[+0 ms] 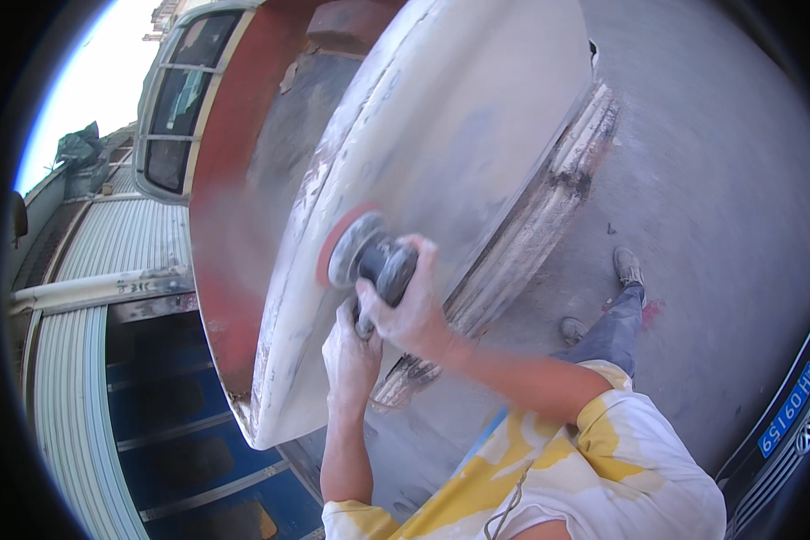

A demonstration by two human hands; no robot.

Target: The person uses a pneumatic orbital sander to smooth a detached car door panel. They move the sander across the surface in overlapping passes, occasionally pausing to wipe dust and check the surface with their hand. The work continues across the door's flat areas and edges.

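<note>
Head-worn fisheye view, facing down, near left hand (350, 357) and right hand (417, 311)

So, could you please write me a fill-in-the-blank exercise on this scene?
1. The left hand and ____ hand hold the sander.
2. The curved panel beneath the sander is mostly coloured ____.
3. The shirt is white and ____.
4. The plate on the dark car is coloured ____.
Missing words: right; white; yellow; blue.

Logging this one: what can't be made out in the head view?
In the head view:
Sander: working face hidden by its own body.
Left hand: some fingertips hidden behind the sander.
Dark car: mostly cut off by the picture's dark round rim.
</note>
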